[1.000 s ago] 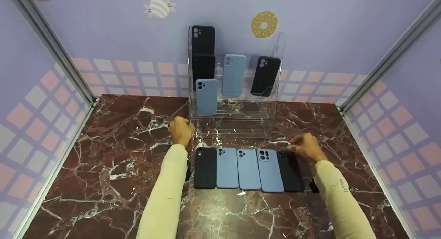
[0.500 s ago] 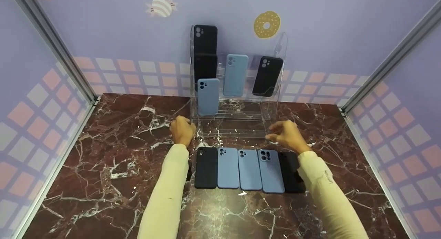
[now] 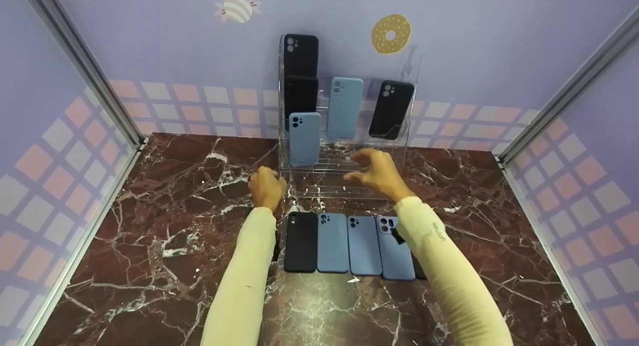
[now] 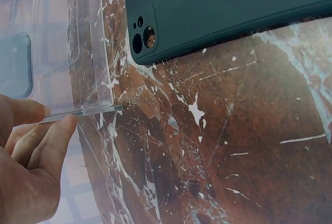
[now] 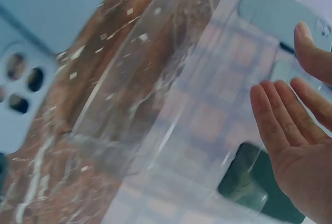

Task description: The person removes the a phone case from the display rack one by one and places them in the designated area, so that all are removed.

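My left hand (image 3: 268, 187) is at the left side of a clear acrylic display stand (image 3: 329, 171). In the left wrist view, thumb and fingers pinch the edge of the stand's side panel (image 4: 83, 111). My right hand (image 3: 382, 173) is over the stand's lower tiers, holding nothing, thumb and fingers apart. On the stand are a black phone case (image 3: 301, 56) at upper left, a blue case (image 3: 304, 139) below it, a light blue case (image 3: 344, 109) in the middle and a tilted black case (image 3: 392, 111) at right.
Before the stand, a row of phone cases lies on the marble-patterned table (image 3: 150, 226): a black case (image 3: 300, 243), several blue ones such as this blue case (image 3: 333, 243), and a black one mostly hidden by my right sleeve. Purple patterned walls (image 3: 164, 46) stand around the table.
My right hand has moved left and forward, from the rightmost black case in the row to over the stand. My left hand has stayed at the stand's side.
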The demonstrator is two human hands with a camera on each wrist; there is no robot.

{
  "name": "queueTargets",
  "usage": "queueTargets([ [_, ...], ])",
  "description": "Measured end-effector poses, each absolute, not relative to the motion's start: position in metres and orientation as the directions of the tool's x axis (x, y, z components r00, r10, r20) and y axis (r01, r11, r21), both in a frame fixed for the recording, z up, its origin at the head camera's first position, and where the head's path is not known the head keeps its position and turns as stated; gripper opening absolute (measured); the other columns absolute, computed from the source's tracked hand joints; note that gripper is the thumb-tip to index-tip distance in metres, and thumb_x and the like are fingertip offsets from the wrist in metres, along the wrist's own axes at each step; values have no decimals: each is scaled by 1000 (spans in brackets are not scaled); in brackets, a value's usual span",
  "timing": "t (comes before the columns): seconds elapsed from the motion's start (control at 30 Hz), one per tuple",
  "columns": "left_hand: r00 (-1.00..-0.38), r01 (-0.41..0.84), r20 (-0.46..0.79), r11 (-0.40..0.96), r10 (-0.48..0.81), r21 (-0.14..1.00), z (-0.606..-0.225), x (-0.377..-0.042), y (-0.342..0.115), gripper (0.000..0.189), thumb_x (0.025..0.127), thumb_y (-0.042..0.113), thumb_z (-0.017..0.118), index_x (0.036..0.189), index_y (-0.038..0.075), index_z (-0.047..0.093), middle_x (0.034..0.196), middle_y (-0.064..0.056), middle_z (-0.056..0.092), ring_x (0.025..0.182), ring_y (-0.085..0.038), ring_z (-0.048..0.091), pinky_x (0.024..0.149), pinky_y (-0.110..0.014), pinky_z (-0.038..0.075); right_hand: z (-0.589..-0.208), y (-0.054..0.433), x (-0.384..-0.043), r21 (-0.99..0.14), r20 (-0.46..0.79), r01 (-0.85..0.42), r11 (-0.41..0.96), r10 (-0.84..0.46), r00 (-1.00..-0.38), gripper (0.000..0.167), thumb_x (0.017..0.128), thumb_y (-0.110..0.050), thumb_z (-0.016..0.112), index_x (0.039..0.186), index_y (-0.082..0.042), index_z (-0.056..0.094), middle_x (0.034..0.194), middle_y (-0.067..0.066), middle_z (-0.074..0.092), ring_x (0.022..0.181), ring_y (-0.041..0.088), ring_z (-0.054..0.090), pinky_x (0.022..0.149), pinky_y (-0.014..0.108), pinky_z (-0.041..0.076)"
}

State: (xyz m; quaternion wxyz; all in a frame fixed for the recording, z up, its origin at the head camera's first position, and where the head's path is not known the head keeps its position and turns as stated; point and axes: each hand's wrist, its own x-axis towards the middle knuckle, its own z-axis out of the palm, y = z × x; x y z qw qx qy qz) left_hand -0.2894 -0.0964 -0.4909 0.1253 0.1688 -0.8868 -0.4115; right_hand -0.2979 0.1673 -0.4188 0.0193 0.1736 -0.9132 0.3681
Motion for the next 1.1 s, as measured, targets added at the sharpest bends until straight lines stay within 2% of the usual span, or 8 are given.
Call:
queueTargets([
  [0.23, -911, -191, 90, 604, -403, 774, -492, -289, -95, 19, 81, 6, 72, 98, -1, 78, 103, -21, 75, 103, -45, 68, 95, -52, 50, -410, 134, -310, -564, 279, -468, 680, -376, -883, 61, 84, -14, 83, 136, 3, 58, 129, 20, 63, 110, 34, 64, 97, 44, 51],
  [0.43, -914, -185, 93, 610, -395, 771, -492, -290, -96, 20, 82, 7, 71, 99, -1, 78, 104, -20, 75, 103, -44, 68, 96, -52, 49, -407, 119, -319, -468, 361, -550, 692, -419, -833, 63, 90, -7, 73, 147, 3, 47, 146, 19, 50, 134, 34, 50, 115, 40, 35],
  [0.57, -910, -169, 115, 611, -397, 773, -492, -290, -97, 18, 80, 6, 72, 96, -1, 79, 101, -19, 75, 101, -44, 68, 95, -53, 49, -405, 109, -325, -420, 398, -595, 685, -450, -799, 64, 91, -1, 68, 149, 5, 42, 153, 21, 42, 141, 34, 42, 119, 40, 29],
  [0.7, -912, -156, 129, 621, -390, 768, -493, -290, -98, 15, 81, 6, 72, 92, 1, 80, 98, -19, 76, 100, -44, 69, 93, -54, 50, -399, 99, -329, -396, 385, -608, 688, -477, -790, 64, 92, 1, 64, 150, 6, 39, 158, 22, 36, 145, 35, 36, 120, 40, 27],
  [0.9, -915, -157, 121, 618, -384, 770, -492, -289, -98, 13, 80, 7, 71, 88, 2, 81, 96, -20, 76, 98, -45, 70, 90, -55, 52, -389, 87, -335, -379, 311, -578, 723, -489, -815, 67, 97, -4, 61, 155, 3, 30, 163, 20, 27, 149, 34, 30, 122, 37, 21],
  [1.0, -917, -167, 105, 611, -385, 774, -492, -289, -98, 13, 81, 8, 72, 88, 3, 81, 97, -19, 76, 97, -45, 70, 89, -55, 52, -386, 84, -338, -380, 295, -572, 727, -491, -820, 66, 98, -5, 59, 156, 4, 28, 161, 22, 30, 148, 35, 31, 122, 37, 21],
  [1.1, -917, -175, 97, 609, -386, 774, -492, -289, -98, 14, 82, 8, 72, 90, 3, 81, 98, -19, 76, 99, -45, 69, 90, -55, 52, -387, 82, -341, -394, 326, -586, 708, -489, -809, 61, 99, -3, 57, 153, 7, 32, 154, 24, 39, 143, 35, 39, 121, 37, 25],
])
